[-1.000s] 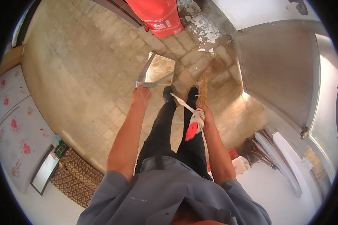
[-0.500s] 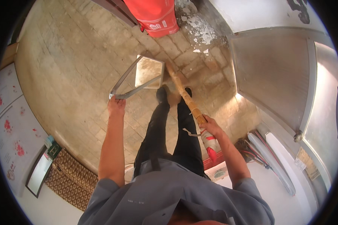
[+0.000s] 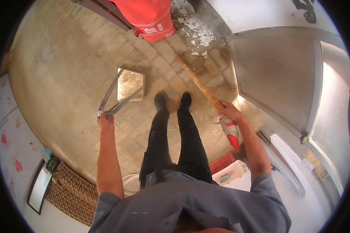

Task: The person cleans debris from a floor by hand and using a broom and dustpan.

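Observation:
My left hand is closed round the top of the grey metal handle of a long-handled dustpan. Its two handle bars spread down to a square, shiny pan at floor level, left of my feet. My right hand grips a straw broom near its upper end, just below a wrapping of pale and red cloth. The broom slants forward and left, its narrow far end close to the floor ahead of my feet. A wide gap separates broom and dustpan.
A red bag stands ahead, beside white flakes on the brick floor. A metal door is at the right. Left are a flowered white surface and patterned brown cloth. A red-and-white box sits near my right side.
The dustpan has moved left with my left hand. My right hand has shifted right and forward with the broom, so the two tools are farther apart. My feet now show more fully.

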The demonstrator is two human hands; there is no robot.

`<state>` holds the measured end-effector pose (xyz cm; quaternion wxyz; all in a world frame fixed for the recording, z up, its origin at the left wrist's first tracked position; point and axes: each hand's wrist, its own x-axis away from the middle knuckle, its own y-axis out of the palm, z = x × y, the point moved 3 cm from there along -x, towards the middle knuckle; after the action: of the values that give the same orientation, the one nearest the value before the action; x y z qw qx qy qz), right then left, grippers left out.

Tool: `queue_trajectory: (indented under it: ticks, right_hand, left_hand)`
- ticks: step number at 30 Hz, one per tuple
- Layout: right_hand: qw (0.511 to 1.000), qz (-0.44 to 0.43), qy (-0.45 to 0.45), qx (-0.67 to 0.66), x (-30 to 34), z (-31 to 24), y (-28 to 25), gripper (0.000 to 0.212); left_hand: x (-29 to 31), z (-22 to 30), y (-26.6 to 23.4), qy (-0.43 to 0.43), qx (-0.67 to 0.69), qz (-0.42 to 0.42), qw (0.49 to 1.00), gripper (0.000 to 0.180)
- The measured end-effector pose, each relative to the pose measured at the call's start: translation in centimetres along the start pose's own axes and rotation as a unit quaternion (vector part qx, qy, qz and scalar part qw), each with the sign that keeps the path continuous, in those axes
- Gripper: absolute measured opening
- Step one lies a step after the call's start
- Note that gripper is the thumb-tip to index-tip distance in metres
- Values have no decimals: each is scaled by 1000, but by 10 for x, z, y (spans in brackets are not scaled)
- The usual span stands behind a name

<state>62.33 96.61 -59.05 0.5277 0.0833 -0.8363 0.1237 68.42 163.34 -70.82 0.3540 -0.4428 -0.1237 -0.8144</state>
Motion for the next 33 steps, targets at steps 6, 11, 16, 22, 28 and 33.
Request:
queue_trajectory:
  ticks: [6,11,16,22,28,33]
  right_hand:
    - [998,-35,-34,27,-8,15,45,68]
    - [1000,-29,3,-8,-1,34,36,69]
    - [997,26,-58,45,53,20,24,72]
    - [990,106,-76,47,119,88,-3,75]
    - [992,55,23,-110,172,101,19,81]
    - [987,138,40,-77,183,216,35,76]
  left_hand:
    - [20,2,-19,-34,0,-25,999,57]
    - [37,4,-12,-18,-84,28,996,68]
    - [93,59,32,216,-364,61,904,68]
    - [227,137,228,493,-373,-116,777,63]
    - [315,231,325,700,-438,-117,552,59]
    - [258,197,448,730,-495,-175,436,67]
